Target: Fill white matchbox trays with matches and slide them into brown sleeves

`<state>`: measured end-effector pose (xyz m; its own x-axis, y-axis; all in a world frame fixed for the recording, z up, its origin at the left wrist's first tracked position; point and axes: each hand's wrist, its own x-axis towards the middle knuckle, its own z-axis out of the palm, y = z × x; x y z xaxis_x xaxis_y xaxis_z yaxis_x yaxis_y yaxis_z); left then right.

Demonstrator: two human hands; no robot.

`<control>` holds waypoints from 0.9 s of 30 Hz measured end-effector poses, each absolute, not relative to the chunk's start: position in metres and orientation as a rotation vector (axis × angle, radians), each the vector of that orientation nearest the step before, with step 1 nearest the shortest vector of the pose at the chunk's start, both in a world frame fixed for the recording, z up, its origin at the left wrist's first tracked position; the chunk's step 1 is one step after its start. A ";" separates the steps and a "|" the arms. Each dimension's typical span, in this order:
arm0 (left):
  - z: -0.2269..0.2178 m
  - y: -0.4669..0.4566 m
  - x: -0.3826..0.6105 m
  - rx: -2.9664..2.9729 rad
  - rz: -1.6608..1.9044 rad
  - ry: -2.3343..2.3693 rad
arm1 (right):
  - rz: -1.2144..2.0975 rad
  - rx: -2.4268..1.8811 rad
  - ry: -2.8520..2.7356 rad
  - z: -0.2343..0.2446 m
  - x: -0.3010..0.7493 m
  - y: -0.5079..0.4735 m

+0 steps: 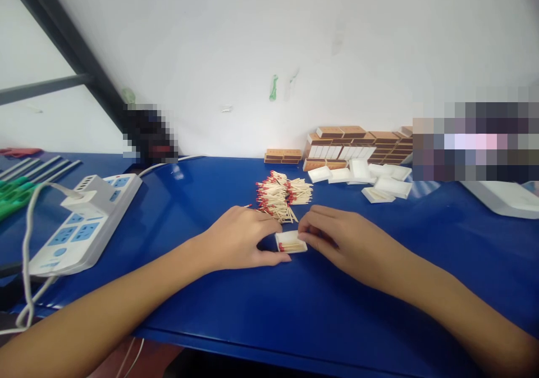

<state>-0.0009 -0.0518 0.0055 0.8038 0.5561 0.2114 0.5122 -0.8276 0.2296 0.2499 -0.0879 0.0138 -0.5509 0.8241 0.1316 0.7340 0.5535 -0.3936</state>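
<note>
A small white matchbox tray (300, 236) lies on the blue table between my hands, with a few red-tipped matches (291, 247) along its near side. My left hand (241, 237) steadies the tray at its left end, thumb along the front and fingers behind. At the tray's right end my right hand (332, 233) is closed, thumb and fingertips together over the edge. Whatever those fingertips pinch is hidden. Just beyond the tray spreads a loose heap of matches (275, 195), red heads mostly to the left.
Several more white trays (357, 170) lie behind my right hand. Stacked brown matchboxes (337, 142) stand against the wall. To the left, a white power strip (88, 226) with a plug and cable rests near green-handled tools (17, 195). A pale object (505, 198) sits far right.
</note>
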 end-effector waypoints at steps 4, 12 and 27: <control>0.007 -0.053 -0.002 2.830 0.454 0.793 | 0.279 -1.389 -2.338 0.013 0.261 -0.074; 0.004 -0.057 0.000 2.862 0.465 0.705 | 0.335 -1.589 -2.103 -0.005 0.239 -0.064; 0.004 -0.056 0.000 2.855 0.411 0.721 | 0.385 -1.710 -2.079 -0.006 0.224 -0.053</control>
